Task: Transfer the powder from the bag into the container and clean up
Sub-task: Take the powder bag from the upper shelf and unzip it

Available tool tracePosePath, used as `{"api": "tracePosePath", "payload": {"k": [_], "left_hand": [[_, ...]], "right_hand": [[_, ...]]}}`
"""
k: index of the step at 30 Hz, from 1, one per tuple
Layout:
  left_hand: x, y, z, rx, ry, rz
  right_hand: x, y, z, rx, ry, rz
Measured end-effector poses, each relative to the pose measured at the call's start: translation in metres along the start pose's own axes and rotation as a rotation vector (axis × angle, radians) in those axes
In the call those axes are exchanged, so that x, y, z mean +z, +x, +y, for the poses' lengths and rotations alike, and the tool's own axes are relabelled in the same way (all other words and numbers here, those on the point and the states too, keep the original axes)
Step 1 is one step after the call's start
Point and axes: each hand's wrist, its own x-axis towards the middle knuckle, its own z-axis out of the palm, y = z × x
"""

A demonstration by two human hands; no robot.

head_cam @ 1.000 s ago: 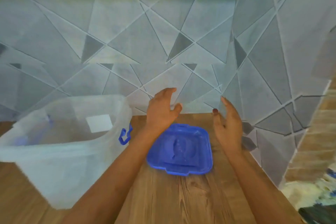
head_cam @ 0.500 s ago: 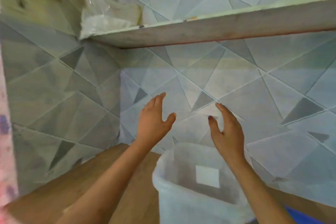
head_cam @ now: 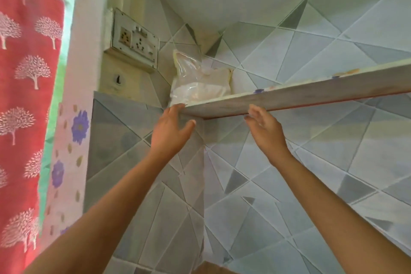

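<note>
A clear plastic bag (head_cam: 195,87) with white powder in its bottom sits on a high wall shelf (head_cam: 289,99), at the shelf's left end in the corner. Both my arms are raised toward it. My left hand (head_cam: 171,131) is open, its fingertips at the shelf's front edge just below the bag. My right hand (head_cam: 264,129) is open too, fingers straight, just under the shelf edge to the right of the bag. Neither hand holds anything. The container and its blue lid are out of view.
A wall socket plate (head_cam: 134,43) is mounted left of the bag. A red curtain (head_cam: 24,95) with white trees hangs at the far left. Grey triangle-patterned tiles cover the walls. A sliver of wooden counter (head_cam: 209,268) shows at the bottom.
The view has swung up from the counter, container and blue lid to the shelf. Both open hands have risen toward the shelf edge and the bag.
</note>
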Motion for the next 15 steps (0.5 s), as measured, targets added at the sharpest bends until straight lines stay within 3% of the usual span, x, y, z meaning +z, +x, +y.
{"api": "tracePosePath", "payload": {"k": [6,15], "left_hand": [[0.008,0.102,-0.029,0.011,-0.122,0.128],[0.055,0.213,-0.086,-0.036,-0.196,0.187]], "right_hand": [[0.05,0.096,-0.002,-0.01,-0.01,0.018],[0.099,0.199,0.037,0.005,-0.112,-0.025]]}}
